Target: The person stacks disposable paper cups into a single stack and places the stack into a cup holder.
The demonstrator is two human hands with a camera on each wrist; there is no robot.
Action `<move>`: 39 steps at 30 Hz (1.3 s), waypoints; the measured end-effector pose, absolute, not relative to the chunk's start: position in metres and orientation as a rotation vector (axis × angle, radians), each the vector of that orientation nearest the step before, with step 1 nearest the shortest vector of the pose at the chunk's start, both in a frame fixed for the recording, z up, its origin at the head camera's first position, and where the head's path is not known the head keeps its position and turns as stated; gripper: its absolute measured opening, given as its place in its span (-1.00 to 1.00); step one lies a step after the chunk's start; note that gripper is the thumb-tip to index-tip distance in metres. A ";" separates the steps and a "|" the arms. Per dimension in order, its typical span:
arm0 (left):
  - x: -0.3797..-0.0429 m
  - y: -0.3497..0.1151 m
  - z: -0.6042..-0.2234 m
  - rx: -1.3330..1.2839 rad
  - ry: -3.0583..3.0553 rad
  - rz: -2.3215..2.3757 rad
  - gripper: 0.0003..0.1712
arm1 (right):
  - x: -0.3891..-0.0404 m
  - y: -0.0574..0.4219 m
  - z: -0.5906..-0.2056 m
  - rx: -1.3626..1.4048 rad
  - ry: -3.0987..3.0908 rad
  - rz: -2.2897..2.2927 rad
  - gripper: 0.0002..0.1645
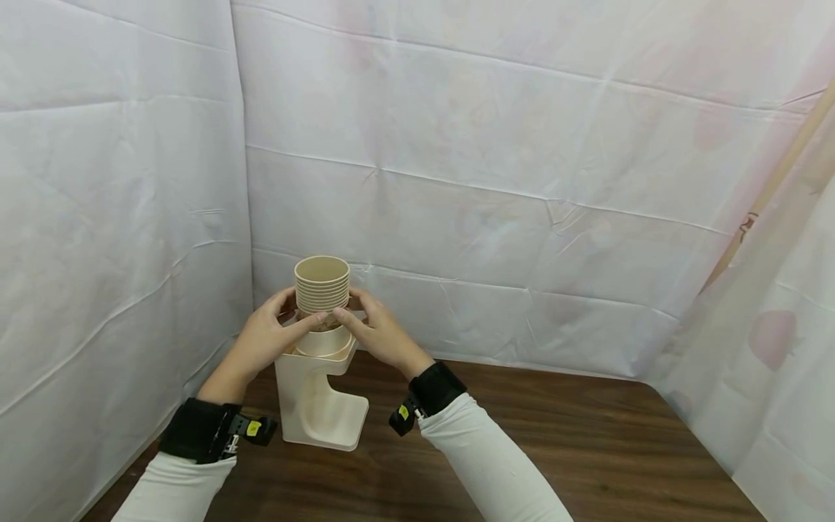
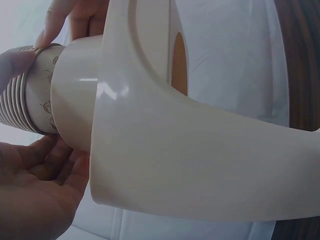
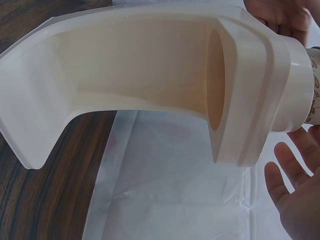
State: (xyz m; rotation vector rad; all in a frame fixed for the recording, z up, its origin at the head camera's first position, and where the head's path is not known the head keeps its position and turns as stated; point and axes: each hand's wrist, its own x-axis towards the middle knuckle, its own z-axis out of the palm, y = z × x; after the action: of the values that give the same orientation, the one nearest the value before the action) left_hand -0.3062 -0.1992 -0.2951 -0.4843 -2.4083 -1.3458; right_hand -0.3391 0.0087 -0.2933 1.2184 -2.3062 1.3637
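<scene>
A stack of paper cups, pale beige with a brown leaf print lower down, stands upright with its lower end in the round collar of a cream plastic cup dispenser. My left hand grips the stack from the left, thumb across the front and fingers behind. From the right my right hand holds the same stack, its thumb meeting the front close to the other thumb. In the left wrist view, the leaf-printed cup shows between the collar and the stacked rims. The cups' lower ends are hidden inside the dispenser.
The dispenser stands on a dark brown wooden table, near its left side. White cloth sheets hang behind the table and along the left. At the right hangs a patterned curtain beside a slanted wooden pole.
</scene>
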 end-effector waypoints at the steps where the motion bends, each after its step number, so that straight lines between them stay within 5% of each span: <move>1: -0.306 -0.199 -0.295 -0.477 -2.412 -1.351 -0.09 | -0.343 0.008 -0.296 1.217 -2.308 1.354 -0.43; 39: -0.301 -0.200 -0.308 -0.473 -2.477 -1.291 -0.09 | -0.349 0.009 -0.316 1.142 -2.432 1.231 -0.32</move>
State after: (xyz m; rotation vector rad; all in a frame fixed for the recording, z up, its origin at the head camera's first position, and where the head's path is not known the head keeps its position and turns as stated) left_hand -0.3013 -0.1997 -0.3081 -0.4726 -2.4774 -1.2913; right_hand -0.3494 0.0087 -0.3165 1.1417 -2.4319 1.2307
